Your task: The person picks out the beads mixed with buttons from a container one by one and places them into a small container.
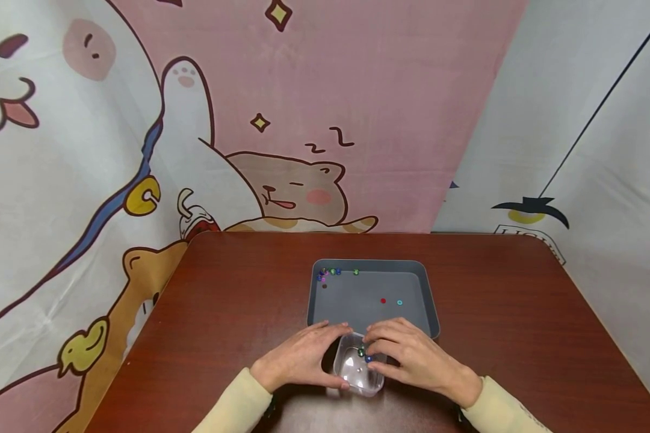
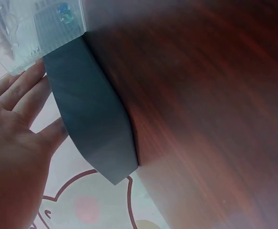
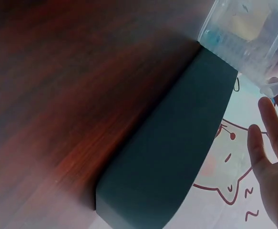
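A small clear plastic container (image 1: 352, 388) stands at the near edge of a grey tray (image 1: 357, 313), with a green bead (image 1: 361, 352) and a blue bead (image 1: 368, 359) inside. My left hand (image 1: 309, 356) holds its left side, thumb near the front corner and fingers toward the back. From the right, my right hand (image 1: 406, 352) grips it at the rim, the bent fingers reaching over the edge. The right wrist view shows those fingertips against the container's corner (image 3: 272, 89). In the left wrist view, fingers (image 2: 26, 78) press along the container wall.
Several small coloured beads (image 1: 333, 272) cluster in the tray's far left corner, with a green bead (image 1: 356, 272) beside them. A red bead (image 1: 383, 300) and a cyan ring (image 1: 399, 302) lie on the right. Below is a brown wooden table (image 1: 238, 288); a printed cloth (image 1: 401, 120) hangs behind.
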`<move>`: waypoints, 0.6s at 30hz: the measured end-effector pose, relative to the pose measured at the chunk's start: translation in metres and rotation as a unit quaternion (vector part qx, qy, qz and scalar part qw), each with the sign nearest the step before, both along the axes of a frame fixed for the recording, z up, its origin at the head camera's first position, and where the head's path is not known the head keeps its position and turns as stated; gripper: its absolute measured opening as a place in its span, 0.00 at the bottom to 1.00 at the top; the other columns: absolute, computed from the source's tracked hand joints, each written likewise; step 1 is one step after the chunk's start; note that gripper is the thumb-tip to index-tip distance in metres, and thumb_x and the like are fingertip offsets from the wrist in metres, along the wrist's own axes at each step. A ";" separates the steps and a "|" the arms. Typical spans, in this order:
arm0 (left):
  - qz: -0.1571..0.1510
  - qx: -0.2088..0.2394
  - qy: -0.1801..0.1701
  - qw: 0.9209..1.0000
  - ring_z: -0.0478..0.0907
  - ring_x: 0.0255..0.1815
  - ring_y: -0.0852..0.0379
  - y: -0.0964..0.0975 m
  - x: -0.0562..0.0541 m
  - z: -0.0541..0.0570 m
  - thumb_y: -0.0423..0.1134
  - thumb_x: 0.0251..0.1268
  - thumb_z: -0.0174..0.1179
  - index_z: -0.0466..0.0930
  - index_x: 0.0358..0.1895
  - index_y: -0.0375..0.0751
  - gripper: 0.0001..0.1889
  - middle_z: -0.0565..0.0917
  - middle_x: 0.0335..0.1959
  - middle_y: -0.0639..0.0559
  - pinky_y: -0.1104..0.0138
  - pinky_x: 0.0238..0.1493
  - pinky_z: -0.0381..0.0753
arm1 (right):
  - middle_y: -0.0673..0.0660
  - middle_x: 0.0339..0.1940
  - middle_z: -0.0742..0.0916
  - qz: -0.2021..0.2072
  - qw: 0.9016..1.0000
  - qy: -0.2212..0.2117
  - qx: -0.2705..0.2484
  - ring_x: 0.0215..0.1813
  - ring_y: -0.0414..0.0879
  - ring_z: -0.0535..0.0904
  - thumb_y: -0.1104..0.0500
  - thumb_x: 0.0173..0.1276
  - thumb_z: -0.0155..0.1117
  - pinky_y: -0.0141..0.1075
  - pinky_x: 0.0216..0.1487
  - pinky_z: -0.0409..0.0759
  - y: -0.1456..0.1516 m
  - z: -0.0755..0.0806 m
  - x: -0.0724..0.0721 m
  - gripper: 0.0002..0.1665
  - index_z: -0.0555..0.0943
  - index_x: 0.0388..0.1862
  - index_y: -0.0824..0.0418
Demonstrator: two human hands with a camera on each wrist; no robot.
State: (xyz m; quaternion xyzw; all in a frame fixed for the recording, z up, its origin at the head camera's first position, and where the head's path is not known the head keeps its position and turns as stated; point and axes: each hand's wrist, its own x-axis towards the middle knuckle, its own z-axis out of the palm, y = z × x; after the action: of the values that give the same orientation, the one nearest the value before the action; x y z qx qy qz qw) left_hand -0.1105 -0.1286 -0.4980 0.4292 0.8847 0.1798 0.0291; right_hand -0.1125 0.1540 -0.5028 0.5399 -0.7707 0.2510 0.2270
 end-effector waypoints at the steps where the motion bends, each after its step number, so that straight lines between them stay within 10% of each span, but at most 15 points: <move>1: 0.001 0.000 -0.001 1.000 0.74 0.72 0.52 0.000 0.000 0.000 0.69 0.57 0.70 0.69 0.74 0.42 0.49 0.76 0.72 0.50 0.54 0.76 0.66 | 0.48 0.52 0.88 -0.002 1.000 0.000 0.001 0.59 0.47 0.82 0.48 0.67 0.76 0.43 0.60 0.76 0.000 0.000 0.000 0.11 0.86 0.43 0.50; 18: 0.000 0.008 -0.002 1.000 0.73 0.72 0.56 -0.002 -0.002 -0.002 0.70 0.56 0.71 0.70 0.73 0.42 0.48 0.76 0.72 0.50 0.58 0.75 0.68 | 0.51 0.57 0.88 -0.051 0.997 -0.051 -0.023 0.61 0.48 0.82 0.46 0.76 0.67 0.42 0.63 0.74 0.013 0.023 -0.020 0.14 0.88 0.51 0.53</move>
State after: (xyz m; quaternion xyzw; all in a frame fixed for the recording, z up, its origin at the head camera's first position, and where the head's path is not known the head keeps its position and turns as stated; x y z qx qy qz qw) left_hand -0.1123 -0.1303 -0.5000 0.4286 0.8832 0.1881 0.0276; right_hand -0.1321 0.1667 -0.4800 0.4813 -0.8016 0.2839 0.2126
